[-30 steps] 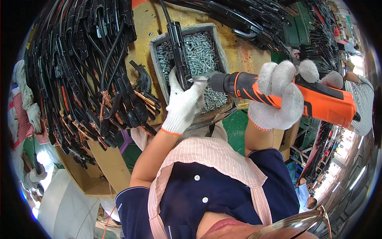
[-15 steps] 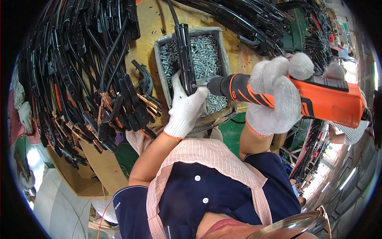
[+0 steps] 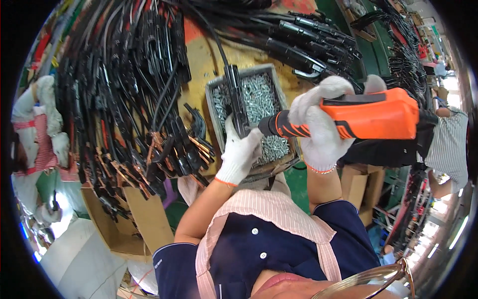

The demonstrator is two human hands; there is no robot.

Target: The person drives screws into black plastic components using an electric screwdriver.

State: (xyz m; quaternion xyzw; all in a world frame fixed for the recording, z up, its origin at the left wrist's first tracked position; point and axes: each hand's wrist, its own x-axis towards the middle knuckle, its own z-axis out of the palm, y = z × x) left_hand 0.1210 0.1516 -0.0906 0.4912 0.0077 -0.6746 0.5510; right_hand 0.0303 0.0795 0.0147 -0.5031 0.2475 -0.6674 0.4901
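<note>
My left hand [image 3: 240,152], in a white knit glove, grips a long black metal part [image 3: 236,102] with a black cable running up from it, held over a grey tray of silver screws [image 3: 259,107]. In my right hand [image 3: 318,127], also gloved, is an orange and black cordless screwdriver [image 3: 371,115]. Its black nose points left and meets the black part just above my left fingers.
A large heap of black cabled parts [image 3: 124,99] with copper-coloured ends covers the yellow bench on the left and along the top. Cardboard boxes [image 3: 127,219] stand below the bench. Another person in a striped sleeve [image 3: 445,144] works at the right, and a gloved person [image 3: 40,124] at the left.
The screwdriver has tilted more level and come closer to the camera, its nose staying at the black part. My left hand keeps its grip, and the whole view has shifted slightly.
</note>
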